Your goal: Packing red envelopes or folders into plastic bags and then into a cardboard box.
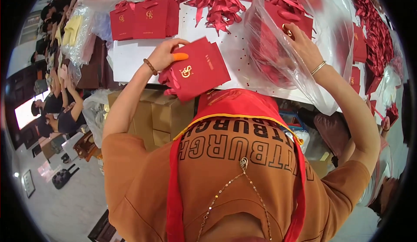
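My left hand (164, 56), an orange cover on its thumb, is closed round a small stack of red paper gift bags (204, 70). The stack is tilted over the table's near edge, with gold print and red ribbon handles showing. On the right, my right hand (302, 46) reaches into a large clear plastic bag (341, 38) that drapes round my wrist. Its fingers are curled on red gift bags (304, 24) inside, though the plastic partly blurs the grip.
Stacked red gift bags (156, 19) stand at the table's back left, beside a heap of red ribbons (221, 5). More ribbons (373, 29) lie far right. Cardboard boxes (152, 116) sit under the near edge of the white table (134, 61). Other people (65, 107) are at left.
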### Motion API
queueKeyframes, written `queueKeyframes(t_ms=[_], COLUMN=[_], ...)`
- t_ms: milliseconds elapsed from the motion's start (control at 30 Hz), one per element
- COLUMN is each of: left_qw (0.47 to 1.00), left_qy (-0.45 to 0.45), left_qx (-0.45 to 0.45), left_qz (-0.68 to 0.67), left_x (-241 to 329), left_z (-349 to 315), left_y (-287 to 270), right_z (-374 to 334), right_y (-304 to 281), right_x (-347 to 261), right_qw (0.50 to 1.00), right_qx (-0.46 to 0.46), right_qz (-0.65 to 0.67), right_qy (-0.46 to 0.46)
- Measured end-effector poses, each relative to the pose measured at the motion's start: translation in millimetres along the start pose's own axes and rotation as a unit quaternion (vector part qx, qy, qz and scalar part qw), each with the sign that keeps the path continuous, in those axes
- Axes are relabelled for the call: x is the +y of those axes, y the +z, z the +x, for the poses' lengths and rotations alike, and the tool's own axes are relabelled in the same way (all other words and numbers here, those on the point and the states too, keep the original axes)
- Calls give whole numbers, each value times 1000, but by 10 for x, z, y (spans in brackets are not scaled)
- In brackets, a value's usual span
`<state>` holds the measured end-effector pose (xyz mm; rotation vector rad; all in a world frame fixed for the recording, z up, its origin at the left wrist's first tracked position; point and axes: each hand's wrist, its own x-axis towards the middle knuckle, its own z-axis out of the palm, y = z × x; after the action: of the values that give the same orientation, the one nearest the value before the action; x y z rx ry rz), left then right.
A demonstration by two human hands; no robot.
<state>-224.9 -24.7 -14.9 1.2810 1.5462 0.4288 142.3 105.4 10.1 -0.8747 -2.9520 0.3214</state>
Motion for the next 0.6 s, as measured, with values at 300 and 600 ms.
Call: queueKeyframes(t_ms=[300, 600], left_qw=[996, 973], left_qy=[-22, -5], left_qx=[-80, -159], left_qz=[5, 170], left_x=[-355, -491], left_z=[207, 233], left_y=[-22, 125], right_z=[13, 15], right_y=[8, 23], right_x=[-23, -34], right_qw=[999, 999], right_qx=[29, 37], right_qz=[-34, -35], right_qy=[-5, -3])
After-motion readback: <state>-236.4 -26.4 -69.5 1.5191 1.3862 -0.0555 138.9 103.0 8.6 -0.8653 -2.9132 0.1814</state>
